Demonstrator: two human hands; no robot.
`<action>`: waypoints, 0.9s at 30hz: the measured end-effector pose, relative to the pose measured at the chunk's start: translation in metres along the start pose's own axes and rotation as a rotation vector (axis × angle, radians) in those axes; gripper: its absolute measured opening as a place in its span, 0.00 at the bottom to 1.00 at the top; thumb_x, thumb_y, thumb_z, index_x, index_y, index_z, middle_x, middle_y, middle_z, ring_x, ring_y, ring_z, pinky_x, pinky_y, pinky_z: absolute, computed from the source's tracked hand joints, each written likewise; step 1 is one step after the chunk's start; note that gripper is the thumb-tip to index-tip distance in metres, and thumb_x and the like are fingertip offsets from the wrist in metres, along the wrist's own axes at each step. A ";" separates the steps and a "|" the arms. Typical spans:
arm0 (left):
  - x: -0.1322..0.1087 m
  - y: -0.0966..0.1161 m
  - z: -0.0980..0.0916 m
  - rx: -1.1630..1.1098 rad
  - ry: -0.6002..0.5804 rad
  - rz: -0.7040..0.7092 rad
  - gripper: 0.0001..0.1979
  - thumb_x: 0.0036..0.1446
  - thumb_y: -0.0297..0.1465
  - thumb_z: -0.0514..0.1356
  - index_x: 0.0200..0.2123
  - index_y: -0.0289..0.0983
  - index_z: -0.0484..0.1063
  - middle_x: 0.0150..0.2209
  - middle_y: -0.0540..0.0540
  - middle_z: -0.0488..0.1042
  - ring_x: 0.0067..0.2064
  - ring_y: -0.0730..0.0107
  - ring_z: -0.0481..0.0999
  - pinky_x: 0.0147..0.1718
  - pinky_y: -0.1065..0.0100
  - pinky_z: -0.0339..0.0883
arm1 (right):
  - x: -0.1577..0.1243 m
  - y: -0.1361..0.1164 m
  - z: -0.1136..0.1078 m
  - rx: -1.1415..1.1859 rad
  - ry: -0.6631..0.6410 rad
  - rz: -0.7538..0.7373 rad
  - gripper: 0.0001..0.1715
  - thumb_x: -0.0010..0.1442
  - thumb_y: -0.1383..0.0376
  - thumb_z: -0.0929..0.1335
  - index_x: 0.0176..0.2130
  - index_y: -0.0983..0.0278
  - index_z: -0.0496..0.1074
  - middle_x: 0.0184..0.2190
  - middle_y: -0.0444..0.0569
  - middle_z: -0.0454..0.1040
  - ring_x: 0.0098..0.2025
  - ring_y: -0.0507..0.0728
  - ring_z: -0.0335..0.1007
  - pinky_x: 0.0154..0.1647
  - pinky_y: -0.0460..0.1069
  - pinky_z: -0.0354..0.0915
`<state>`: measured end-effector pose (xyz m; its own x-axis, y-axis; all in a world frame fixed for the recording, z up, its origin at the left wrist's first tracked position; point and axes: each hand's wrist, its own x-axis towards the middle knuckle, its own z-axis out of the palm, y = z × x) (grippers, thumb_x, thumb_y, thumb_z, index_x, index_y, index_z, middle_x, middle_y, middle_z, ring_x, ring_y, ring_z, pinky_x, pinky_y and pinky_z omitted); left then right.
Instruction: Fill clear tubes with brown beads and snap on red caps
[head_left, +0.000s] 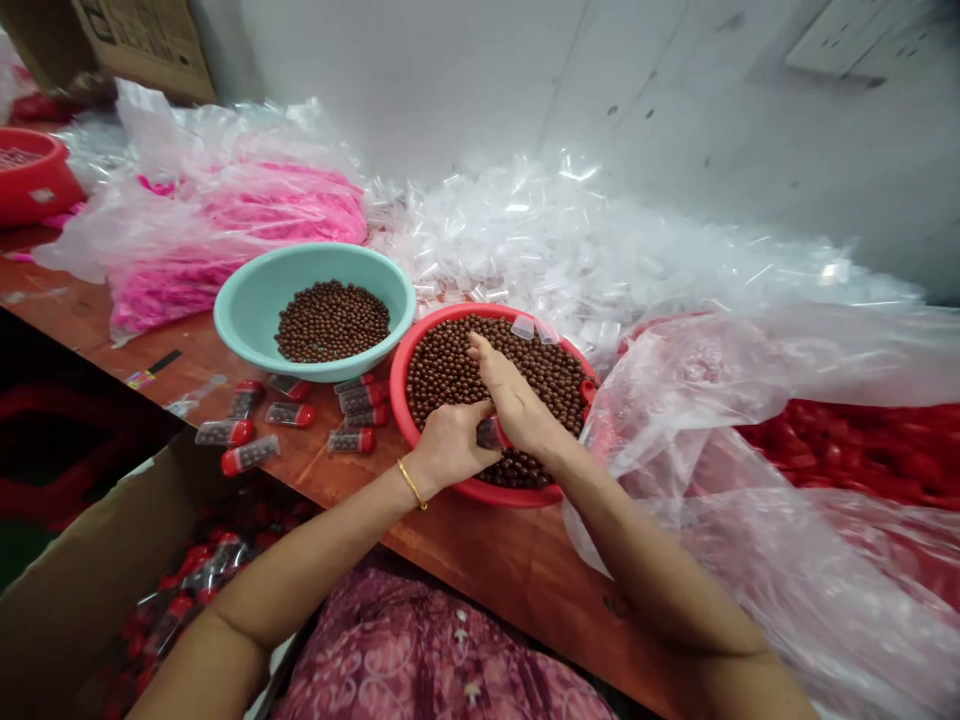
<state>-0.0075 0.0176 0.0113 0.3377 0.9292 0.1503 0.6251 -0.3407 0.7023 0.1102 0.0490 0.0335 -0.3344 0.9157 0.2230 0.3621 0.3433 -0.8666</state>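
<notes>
My left hand (448,442) is closed around a small clear tube (489,433) filled with brown balls, held over the near rim of a red bowl (411,352). My right hand (510,395) lies over the brown balls (450,365) in that bowl, fingers curled and touching the tube's end. A teal bowl (259,300) to the left holds more brown balls. Several filled tubes with red caps (247,455) lie on the wooden table (480,555) in front of the teal bowl.
A cardboard box (67,590) at lower left holds several capped tubes. A heap of clear empty tubes (540,240) lies behind the bowls. Bags of pink parts (255,220) and red caps (847,450) flank them. Another red tub (30,175) sits far left.
</notes>
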 end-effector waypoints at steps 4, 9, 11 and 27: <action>-0.003 0.004 0.000 0.002 -0.010 0.006 0.11 0.43 0.31 0.60 0.34 0.37 0.72 0.29 0.47 0.75 0.29 0.66 0.72 0.29 0.69 0.62 | -0.001 -0.004 -0.002 0.132 -0.117 0.134 0.41 0.59 0.40 0.50 0.58 0.60 0.61 0.57 0.51 0.64 0.61 0.57 0.55 0.63 0.57 0.48; -0.003 0.010 -0.001 0.057 0.012 -0.066 0.09 0.43 0.35 0.60 0.30 0.38 0.71 0.25 0.48 0.74 0.28 0.65 0.73 0.28 0.68 0.62 | 0.010 -0.003 -0.007 0.438 -0.203 0.342 0.48 0.60 0.44 0.39 0.53 0.64 0.67 0.45 0.56 0.73 0.49 0.58 0.68 0.51 0.56 0.63; -0.004 0.011 0.000 0.113 0.029 -0.047 0.09 0.43 0.36 0.60 0.29 0.38 0.70 0.26 0.47 0.75 0.30 0.63 0.74 0.30 0.68 0.63 | 0.012 -0.002 -0.006 0.405 -0.175 0.357 0.47 0.60 0.43 0.40 0.51 0.64 0.68 0.43 0.55 0.74 0.49 0.58 0.68 0.49 0.55 0.64; -0.015 0.007 -0.001 0.066 0.085 -0.083 0.11 0.44 0.38 0.62 0.27 0.37 0.69 0.27 0.46 0.74 0.31 0.64 0.73 0.30 0.67 0.64 | 0.000 -0.002 0.010 0.032 0.276 -0.183 0.36 0.65 0.51 0.45 0.50 0.62 0.69 0.49 0.54 0.70 0.54 0.60 0.64 0.55 0.58 0.58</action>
<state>-0.0092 0.0010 0.0148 0.2241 0.9623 0.1538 0.6944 -0.2684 0.6676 0.1005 0.0465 0.0307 -0.1416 0.8630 0.4849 0.2889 0.5046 -0.8136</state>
